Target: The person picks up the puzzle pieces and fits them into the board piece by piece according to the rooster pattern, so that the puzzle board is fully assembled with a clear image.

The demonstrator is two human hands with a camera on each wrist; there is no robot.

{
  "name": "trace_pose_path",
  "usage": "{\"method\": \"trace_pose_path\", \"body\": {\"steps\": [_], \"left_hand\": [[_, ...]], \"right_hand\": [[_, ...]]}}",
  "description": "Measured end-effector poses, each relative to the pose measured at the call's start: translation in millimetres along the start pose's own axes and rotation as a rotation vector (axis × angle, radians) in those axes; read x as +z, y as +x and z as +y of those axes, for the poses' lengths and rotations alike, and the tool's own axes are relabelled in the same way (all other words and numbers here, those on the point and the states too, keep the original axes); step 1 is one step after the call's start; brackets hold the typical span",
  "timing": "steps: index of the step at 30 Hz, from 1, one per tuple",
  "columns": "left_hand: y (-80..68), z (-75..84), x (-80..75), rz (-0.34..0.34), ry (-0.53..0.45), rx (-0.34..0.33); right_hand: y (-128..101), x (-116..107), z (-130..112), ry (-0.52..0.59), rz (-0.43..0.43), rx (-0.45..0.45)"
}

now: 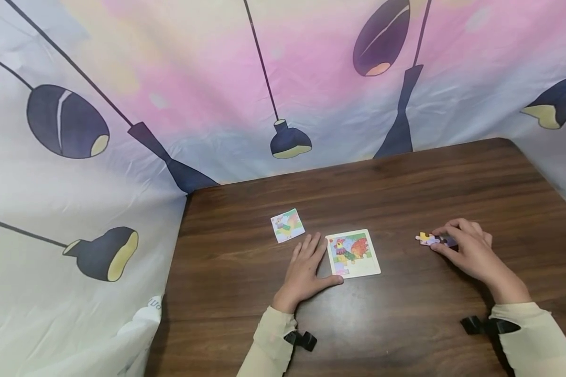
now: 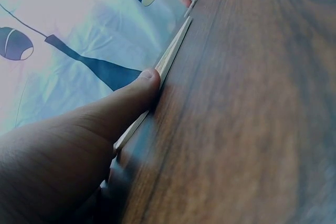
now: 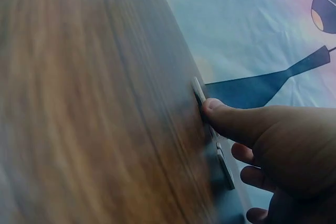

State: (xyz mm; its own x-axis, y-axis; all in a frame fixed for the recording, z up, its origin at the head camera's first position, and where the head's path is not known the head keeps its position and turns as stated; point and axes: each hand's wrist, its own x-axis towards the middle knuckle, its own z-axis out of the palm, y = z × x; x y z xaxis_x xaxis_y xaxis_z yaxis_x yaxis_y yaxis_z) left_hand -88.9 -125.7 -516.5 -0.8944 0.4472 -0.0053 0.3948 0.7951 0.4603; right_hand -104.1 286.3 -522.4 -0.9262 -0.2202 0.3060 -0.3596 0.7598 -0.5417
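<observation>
The right hand [image 1: 469, 250] has its fingers curled on loose puzzle pieces [image 1: 429, 239] lying flat on the bench [image 1: 405, 178], thumb against their near edge. They look thin, stiff and light, likely to slide on the smooth wood; pinching an edge should serve best. The left hand [image 1: 306, 269] lies flat, fingers spread, thumb touching the near left edge of the puzzle tray [image 1: 354, 253] beside it. Beyond its fingertips lies a small card [image 1: 287, 225]. Nothing stands between pieces and tray.
</observation>
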Motion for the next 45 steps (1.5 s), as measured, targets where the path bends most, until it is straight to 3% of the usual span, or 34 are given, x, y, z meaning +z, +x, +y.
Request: {"method": "trace_pose_path", "body": {"steps": [10,22,45], "left_hand": [[2.6,0.7,-2.5,0.006,0.023,-0.002],[1.1,0.9,-1.2,0.001,0.017,-0.011],[1.5,0.8,-0.9,-0.005,0.014,-0.017]], "right_hand": [[4.1,4.3,-8.3,0.022,0.019,0.003],[12.5,20.8,-34.8,0.044,0.013,-0.068],[25.3,68.0,-88.0,0.149,-0.134,-0.233]]}}
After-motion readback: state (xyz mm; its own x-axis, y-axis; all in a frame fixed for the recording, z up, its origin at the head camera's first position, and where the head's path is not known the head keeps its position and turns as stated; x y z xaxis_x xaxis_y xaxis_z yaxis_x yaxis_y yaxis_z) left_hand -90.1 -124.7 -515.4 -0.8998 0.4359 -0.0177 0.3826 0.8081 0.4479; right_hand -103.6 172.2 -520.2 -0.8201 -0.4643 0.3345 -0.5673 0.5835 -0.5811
